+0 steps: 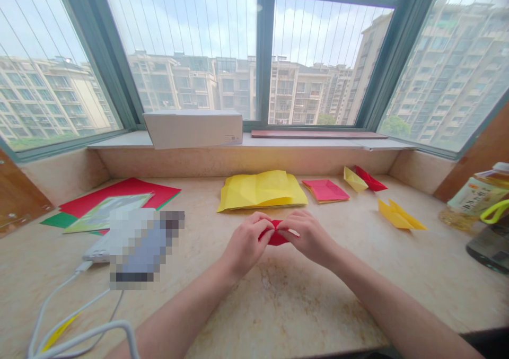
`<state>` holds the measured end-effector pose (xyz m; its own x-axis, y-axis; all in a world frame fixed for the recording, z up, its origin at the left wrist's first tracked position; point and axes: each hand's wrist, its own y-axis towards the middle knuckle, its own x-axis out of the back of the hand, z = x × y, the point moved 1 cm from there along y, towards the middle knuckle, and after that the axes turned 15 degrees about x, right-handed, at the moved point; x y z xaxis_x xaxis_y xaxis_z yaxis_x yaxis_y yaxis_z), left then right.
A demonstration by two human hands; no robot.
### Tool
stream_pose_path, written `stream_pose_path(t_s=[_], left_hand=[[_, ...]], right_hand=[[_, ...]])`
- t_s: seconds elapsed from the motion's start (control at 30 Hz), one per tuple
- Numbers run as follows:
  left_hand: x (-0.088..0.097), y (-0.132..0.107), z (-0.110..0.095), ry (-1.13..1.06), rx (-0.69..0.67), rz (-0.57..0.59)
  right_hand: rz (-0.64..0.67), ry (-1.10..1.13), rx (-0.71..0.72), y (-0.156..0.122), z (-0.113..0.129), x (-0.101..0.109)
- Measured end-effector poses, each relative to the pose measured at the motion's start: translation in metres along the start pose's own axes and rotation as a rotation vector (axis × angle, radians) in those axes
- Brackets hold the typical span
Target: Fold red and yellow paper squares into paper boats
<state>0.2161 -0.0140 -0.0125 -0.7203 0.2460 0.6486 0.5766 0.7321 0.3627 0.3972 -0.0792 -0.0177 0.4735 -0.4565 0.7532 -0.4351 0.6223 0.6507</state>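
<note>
A small folded piece of red paper [278, 238] is held between my two hands, just above the stone counter. My left hand [251, 239] pinches its left side with thumb and fingers. On the other side, my right hand [306, 236] grips the paper near its middle, the fingertips of both hands almost meeting. Part of the paper is hidden behind my fingers. Just beyond my hands lie creased yellow sheets [258, 189], and to their right a folded red-pink paper square [326, 190].
Folded boats, pale yellow [354, 180], red [370, 178] and orange-yellow [400, 216], sit at the right. A bottle [469, 197] stands at the far right. Red sheets [131, 189], a white power bank [97, 247] and cables lie left. A white box [193, 129] rests on the sill.
</note>
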Motion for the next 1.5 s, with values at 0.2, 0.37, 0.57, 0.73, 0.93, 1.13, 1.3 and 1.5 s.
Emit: stream_pose_path(t_s=[0.2,0.37,0.57,0.73,0.93,1.13,1.3,1.5], left_hand=[[0.001,0.0,0.001,-0.023,-0.004,-0.004],[0.0,0.001,0.002,-0.021,-0.017,0.021],[0.001,0.0,0.002,-0.011,-0.021,0.022],[0.002,-0.001,0.001,0.003,-0.035,0.052],[0.003,0.0,-0.001,0.038,-0.039,0.053],[0.003,0.001,0.002,0.103,-0.065,0.096],[0.003,0.005,0.008,0.186,-0.125,0.012],[0.007,0.009,0.012,0.203,-0.154,-0.042]], right_hand=[[-0.019,0.024,0.021,0.0,0.004,0.002],[0.018,0.03,0.031,0.001,0.005,0.004],[0.014,0.031,0.049,0.001,0.004,0.004],[0.02,0.005,0.048,0.0,0.003,0.003],[0.043,-0.015,0.046,0.001,0.002,0.003],[0.122,-0.06,0.096,0.001,0.003,0.006],[0.118,-0.118,0.08,0.002,-0.001,0.003],[0.1,-0.056,0.055,0.001,-0.005,0.003]])
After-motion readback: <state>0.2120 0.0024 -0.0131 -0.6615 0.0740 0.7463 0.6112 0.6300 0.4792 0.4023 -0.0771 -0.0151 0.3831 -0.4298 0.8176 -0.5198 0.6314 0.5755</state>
